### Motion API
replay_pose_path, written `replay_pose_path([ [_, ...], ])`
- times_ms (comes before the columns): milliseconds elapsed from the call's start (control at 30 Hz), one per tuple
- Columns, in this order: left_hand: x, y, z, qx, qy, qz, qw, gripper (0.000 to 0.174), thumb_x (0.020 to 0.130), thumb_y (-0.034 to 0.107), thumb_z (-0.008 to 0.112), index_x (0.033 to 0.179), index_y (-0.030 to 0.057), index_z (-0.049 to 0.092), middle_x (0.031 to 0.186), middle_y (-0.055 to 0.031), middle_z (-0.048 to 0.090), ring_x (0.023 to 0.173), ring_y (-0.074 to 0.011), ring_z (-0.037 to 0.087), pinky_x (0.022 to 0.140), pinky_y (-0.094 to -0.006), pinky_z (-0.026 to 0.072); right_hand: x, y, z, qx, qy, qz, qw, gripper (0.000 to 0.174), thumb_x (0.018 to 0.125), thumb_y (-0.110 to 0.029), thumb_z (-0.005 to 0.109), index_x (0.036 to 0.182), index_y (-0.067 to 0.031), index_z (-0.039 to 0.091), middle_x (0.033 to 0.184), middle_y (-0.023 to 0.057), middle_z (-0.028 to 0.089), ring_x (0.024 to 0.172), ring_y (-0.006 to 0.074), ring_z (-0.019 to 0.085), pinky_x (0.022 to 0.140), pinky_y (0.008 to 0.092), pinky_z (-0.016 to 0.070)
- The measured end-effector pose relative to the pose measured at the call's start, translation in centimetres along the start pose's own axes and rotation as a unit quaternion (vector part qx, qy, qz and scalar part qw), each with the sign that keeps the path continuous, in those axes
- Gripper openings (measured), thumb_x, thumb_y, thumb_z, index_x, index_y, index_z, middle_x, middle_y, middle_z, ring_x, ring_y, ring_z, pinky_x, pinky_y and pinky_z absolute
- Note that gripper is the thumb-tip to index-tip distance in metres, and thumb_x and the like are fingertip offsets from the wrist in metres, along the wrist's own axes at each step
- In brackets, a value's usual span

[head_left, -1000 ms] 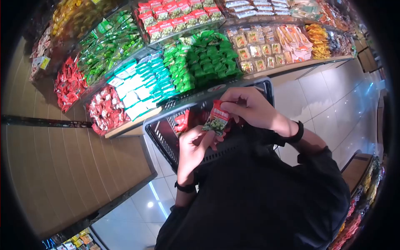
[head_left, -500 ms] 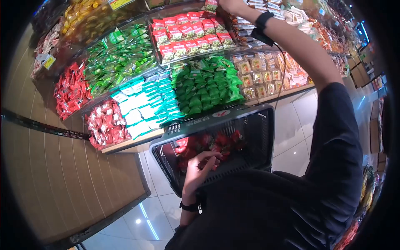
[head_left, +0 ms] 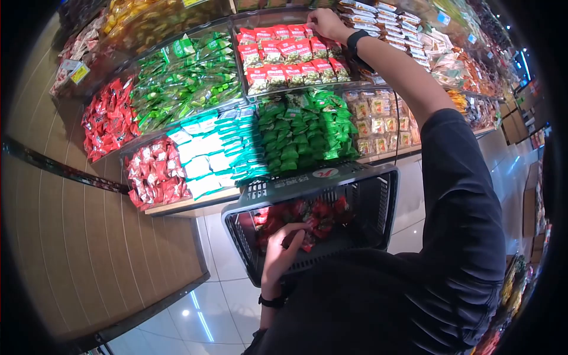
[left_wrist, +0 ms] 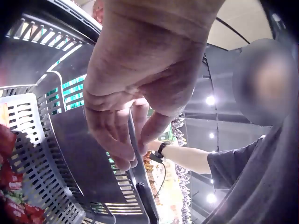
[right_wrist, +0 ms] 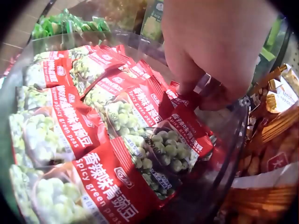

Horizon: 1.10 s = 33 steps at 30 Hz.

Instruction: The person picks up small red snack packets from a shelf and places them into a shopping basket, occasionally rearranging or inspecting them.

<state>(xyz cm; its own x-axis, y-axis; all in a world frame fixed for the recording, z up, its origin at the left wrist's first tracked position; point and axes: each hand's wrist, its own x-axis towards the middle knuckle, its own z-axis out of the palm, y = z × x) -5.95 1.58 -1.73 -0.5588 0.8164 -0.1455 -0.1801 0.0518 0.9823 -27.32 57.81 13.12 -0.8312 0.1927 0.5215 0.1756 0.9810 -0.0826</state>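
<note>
At the back right corner of a clear bin, my right hand [head_left: 326, 25] pinches the red top of a packet of spicy green peas [right_wrist: 187, 100]; the fingertips are partly hidden behind the hand in the right wrist view. More red-and-green pea packets [head_left: 290, 52] lie in rows across that bin. Low over the dark shopping basket [head_left: 236, 207], my left hand [head_left: 283, 251] hangs with fingers loosely curled and nothing in them. The basket's rim shows behind the thumb and fingers in the left wrist view. Several red packets [head_left: 322, 213] lie inside the basket.
Green packets [head_left: 296, 133] and teal-and-white packets [head_left: 207, 151] fill the lower shelf in front of the basket. Orange-brown snack packs [right_wrist: 268, 163] lie right of the bin. A wooden panel [head_left: 106, 254] stands at the left. Tiled floor [head_left: 228, 302] shows below.
A second ago both hands held a pea packet above the basket. The right hand has since gone up to the pea bin; the left stays over the basket, holding nothing.
</note>
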Motion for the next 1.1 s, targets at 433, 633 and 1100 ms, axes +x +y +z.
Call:
replay_pose_path([
  [433,-1.5,-1.2,-1.7,0.051,0.037,0.026,0.998,0.01,0.096,-0.004,0.064,0.101,0.0013,0.071,0.096,-0.0024,0.07,0.078,-0.0074,0.064,0.066,-0.022,0.0505,-13.9,-14.4,-15.4,0.177,0.094,-0.044,0.979,0.02,0.095,-0.021,0.065,0.1,-0.0033,0.071,0.087,0.016,0.071,0.075,0.0268,0.068,0.069,0.0385,0.0533],
  [633,-0.6,-6.0,-1.9,0.468,0.115,0.11,0.869,0.052,0.076,0.01,0.082,0.124,0.0041,0.062,0.118,-0.0179,0.065,0.11,-0.0347,0.065,0.097,-0.0404,0.0511,-39.7,-25.6,-12.6,0.32,-0.35,0.058,0.878,0.038,0.088,-0.021,0.072,0.12,-0.0022,0.062,0.107,0.0207,0.065,0.101,0.0379,0.066,0.086,0.0467,0.0528],
  [1100,7.3,-10.6,1.8,0.594,-0.18,-0.191,0.761,0.148,0.041,0.035,0.101,0.162,0.0357,0.016,0.171,-0.0155,0.005,0.155,-0.0465,0.01,0.118,-0.0688,0.0243,-50.3,-26.7,11.3,0.149,-0.539,0.207,0.803,0.127,0.057,-0.048,0.094,0.16,-0.0242,0.023,0.163,0.0268,0.014,0.148,0.0481,0.028,0.115,0.0552,0.0406],
])
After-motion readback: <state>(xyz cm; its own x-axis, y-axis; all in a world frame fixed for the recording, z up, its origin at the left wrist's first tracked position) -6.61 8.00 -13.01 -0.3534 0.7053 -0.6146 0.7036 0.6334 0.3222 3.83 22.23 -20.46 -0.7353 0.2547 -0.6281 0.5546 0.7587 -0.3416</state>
